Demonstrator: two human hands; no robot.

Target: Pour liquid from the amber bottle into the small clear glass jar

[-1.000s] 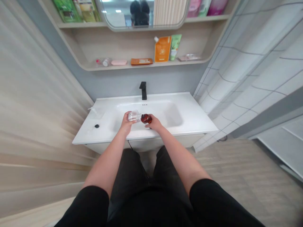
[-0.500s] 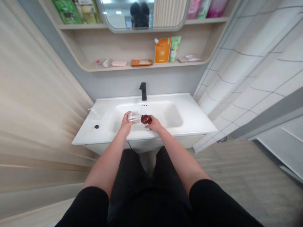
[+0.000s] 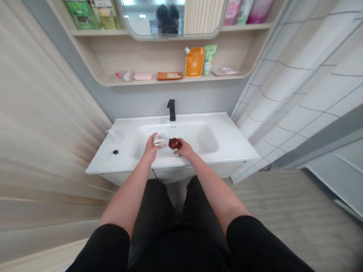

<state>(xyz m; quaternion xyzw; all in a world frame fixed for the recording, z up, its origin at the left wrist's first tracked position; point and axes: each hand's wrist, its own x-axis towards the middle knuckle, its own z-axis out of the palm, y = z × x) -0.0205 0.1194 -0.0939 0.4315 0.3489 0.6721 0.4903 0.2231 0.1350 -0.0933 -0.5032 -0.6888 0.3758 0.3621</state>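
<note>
You stand at a white vanity basin (image 3: pixel 227 145) in a bathroom, with a tiled wall (image 3: pixel 297 94) on the right of the frame and a wood-look floor (image 3: pixel 283 215) at lower right; a curved wooden shelf (image 3: pixel 176 80) runs across the upper part of the frame under a rounded mirror (image 3: pixel 170 19). An orange pouch (image 3: pixel 194 61) and a green tube (image 3: pixel 210 59) stand on that shelf, and a black faucet (image 3: pixel 171 109) rises at the back of the basin, upper middle of the frame.

Your hands work together above the middle of the bowl, toward its front edge; your left hand (image 3: pixel 151 148) is clenched around a small clear container (image 3: pixel 160 140), its fingers (image 3: pixel 153 136) wrapped over the top, while your right hand (image 3: pixel 185 148) grasps a small amber bottle (image 3: pixel 175 143), its fingers (image 3: pixel 180 142) closed along the side. Both objects lie nearly level, end to end, and they look to be touching where they meet, though the join is too small to tell for sure; you do well to keep both grips firm and steady, hold the two ends in line, and stay over the bowl so that any slip or drip lands in the basin.
</note>
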